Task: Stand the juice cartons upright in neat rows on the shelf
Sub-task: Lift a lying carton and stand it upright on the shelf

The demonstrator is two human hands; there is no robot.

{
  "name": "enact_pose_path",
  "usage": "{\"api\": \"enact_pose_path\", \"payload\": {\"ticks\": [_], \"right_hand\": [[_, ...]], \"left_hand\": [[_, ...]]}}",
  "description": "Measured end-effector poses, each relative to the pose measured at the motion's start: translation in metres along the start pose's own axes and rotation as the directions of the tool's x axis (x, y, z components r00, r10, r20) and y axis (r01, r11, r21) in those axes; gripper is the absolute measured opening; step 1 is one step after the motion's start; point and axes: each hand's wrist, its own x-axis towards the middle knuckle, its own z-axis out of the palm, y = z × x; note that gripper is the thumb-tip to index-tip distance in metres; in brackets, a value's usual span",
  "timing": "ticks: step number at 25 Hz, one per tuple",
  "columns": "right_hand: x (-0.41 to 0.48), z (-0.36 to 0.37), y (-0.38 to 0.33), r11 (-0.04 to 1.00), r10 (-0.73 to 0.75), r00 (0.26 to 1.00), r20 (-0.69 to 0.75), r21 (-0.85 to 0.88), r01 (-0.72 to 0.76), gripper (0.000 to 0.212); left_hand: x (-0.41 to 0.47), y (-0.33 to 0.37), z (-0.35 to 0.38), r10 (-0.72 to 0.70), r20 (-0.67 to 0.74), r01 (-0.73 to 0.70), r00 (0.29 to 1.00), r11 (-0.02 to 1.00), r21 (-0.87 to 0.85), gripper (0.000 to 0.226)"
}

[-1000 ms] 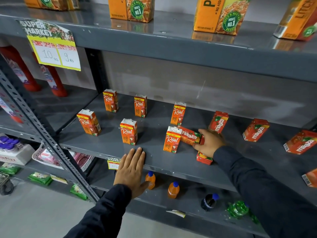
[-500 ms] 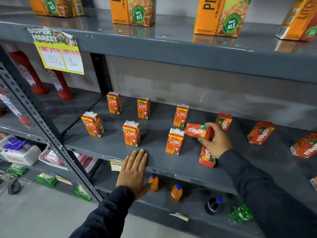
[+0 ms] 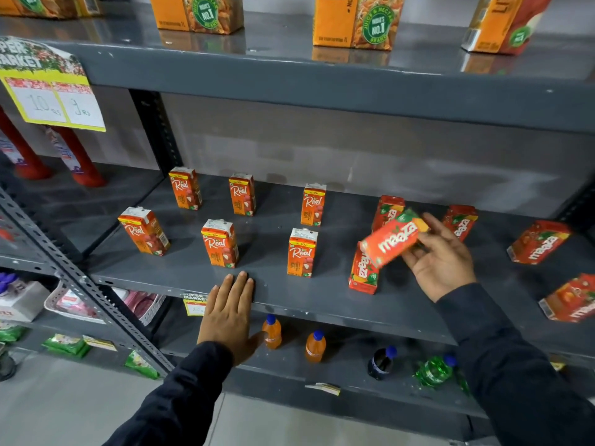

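On middle shelf [image 3: 322,304], grey metal: six Real cartons [image 3: 220,243] upright in two rows of three, spaced evenly, fronts outward. Likely the pattern to match. Right of them, Maaza cartons not yet sorted.

Right hand [image 3: 441,262] raised above shelf, palm up, fingers [image 3: 433,222] curled round far end of a Maaza carton [image 3: 391,240]; carton lifted clear, tilted, logo toward camera. Grip at one end probably leaves base free to set down first.

Just below and touching view of it: front Maaza carton [image 3: 363,275] near shelf lip, logo running sideways. Behind: rear Maaza carton [image 3: 386,211], partly hidden. Further right, three more [image 3: 537,243] lying at angles, well apart.

Left hand [image 3: 229,312] open, flat, fingers together, resting on shelf front edge, holding nothing. Probably bracing.

Below: small orange bottles [image 3: 272,331]. Above: large juice packs [image 3: 357,20].

Judged about half done; Maaza side outstanding.
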Motion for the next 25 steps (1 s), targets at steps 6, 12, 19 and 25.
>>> {"api": "enact_pose_path", "payload": {"ticks": [6,12,19,25], "right_hand": [[-0.018,-0.012,-0.004,0.979,-0.096,0.994,-0.054,-0.183,0.084,0.016],[-0.024,-0.028,-0.013,0.975,-0.122,0.991,-0.047,-0.194,0.11,0.021],[-0.015,-0.083,-0.028,0.934,-0.254,0.954,-0.158,-0.295,0.2,0.035],[-0.002,-0.132,-0.033,0.903,-0.283,0.947,-0.148,-0.373,0.212,0.037]], "left_hand": [[0.0,0.003,0.001,-0.032,-0.001,0.032,0.999,0.999,-0.017,0.112],[0.001,0.006,0.001,-0.041,-0.045,0.038,0.998,0.998,-0.054,0.111],[0.003,0.007,0.005,-0.084,-0.002,0.084,0.996,0.996,-0.01,0.113],[0.004,0.011,0.004,-0.119,-0.003,0.119,0.993,0.993,-0.026,0.115]]}}
